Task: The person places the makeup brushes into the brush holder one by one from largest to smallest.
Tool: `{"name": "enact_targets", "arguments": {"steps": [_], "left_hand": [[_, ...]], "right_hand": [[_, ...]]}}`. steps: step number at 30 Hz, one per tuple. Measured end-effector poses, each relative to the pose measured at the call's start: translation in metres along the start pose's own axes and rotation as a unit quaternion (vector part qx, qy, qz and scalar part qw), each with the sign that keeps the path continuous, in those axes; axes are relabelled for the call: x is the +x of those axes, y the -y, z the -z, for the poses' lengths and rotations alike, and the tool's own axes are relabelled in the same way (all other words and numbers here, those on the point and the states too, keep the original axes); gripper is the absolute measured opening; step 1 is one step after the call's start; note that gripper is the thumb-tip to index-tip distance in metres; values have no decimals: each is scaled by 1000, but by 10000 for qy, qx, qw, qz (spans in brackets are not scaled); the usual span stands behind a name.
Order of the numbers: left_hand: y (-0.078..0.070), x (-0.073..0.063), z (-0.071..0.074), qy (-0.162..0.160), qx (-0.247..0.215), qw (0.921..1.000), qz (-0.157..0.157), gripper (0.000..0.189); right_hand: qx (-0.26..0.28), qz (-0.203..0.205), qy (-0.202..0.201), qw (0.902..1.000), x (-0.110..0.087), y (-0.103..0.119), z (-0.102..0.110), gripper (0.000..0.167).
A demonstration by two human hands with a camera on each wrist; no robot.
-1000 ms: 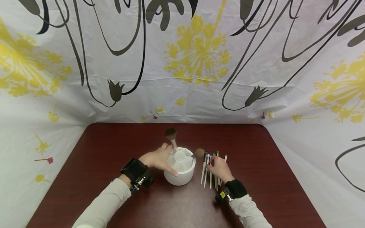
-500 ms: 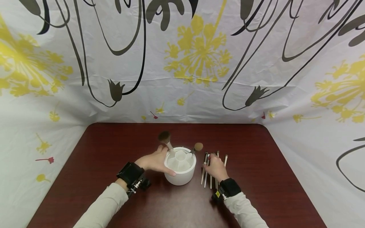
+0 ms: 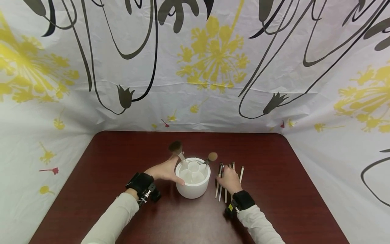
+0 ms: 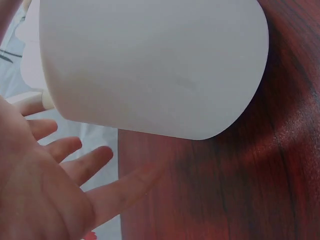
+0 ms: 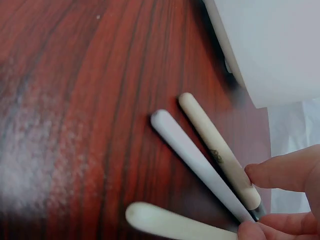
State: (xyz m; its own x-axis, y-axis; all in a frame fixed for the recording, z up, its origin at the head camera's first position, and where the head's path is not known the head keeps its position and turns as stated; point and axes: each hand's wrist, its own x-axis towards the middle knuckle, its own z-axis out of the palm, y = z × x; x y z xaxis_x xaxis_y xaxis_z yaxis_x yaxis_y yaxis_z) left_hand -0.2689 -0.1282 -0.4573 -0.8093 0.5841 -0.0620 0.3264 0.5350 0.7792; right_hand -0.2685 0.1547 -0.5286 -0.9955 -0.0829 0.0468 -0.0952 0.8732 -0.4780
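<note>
A round white divided holder (image 3: 192, 190) stands on the table with two makeup brushes in it. A large dark-bristled brush (image 3: 175, 147) leans left and a tan-tipped brush (image 3: 212, 156) leans right. My left hand (image 3: 164, 170) is at the holder's left side, thumb near the front rim; in the left wrist view its fingers (image 4: 125, 191) are spread and fairly straight beside the wall. Over the row of brushes to the right is my right hand (image 3: 230, 179). Its thumb and a finger pinch a cream-handled makeup brush (image 5: 215, 145), beside a white-handled one (image 5: 192, 160).
Further slim brushes lie under and past the right hand, such as one brush (image 3: 242, 173) at the right end. Another pale handle (image 5: 172, 220) shows in the right wrist view. A patterned white sheet (image 3: 213, 108) hangs behind the dark red table (image 3: 128, 145).
My right hand has shifted slightly left onto the brushes at the row's left end. The left thumb has drawn back along the rim, and the large brush in the holder leans further left.
</note>
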Motion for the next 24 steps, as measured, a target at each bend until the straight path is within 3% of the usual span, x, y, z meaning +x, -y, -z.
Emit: {"name": "enact_targets", "arguments": {"steps": [8, 15, 21, 24], "left_hand": [[-1, 6, 1, 71, -278, 9995, -99, 124], [-2, 12, -4, 231, -159, 9992, -291, 128], [-6, 14, -8, 427, -387, 9983, -70, 138], [-7, 14, -10, 426, -408, 9983, 5, 133]], "right_hand": [[-40, -82, 253, 9996, 2, 0, 3, 23], [-158, -64, 255, 9995, 3, 1, 2, 16], [-300, -86, 308, 9990, 3, 5, 3, 15], [-495, -38, 180, 9986, 3, 5, 3, 16]]}}
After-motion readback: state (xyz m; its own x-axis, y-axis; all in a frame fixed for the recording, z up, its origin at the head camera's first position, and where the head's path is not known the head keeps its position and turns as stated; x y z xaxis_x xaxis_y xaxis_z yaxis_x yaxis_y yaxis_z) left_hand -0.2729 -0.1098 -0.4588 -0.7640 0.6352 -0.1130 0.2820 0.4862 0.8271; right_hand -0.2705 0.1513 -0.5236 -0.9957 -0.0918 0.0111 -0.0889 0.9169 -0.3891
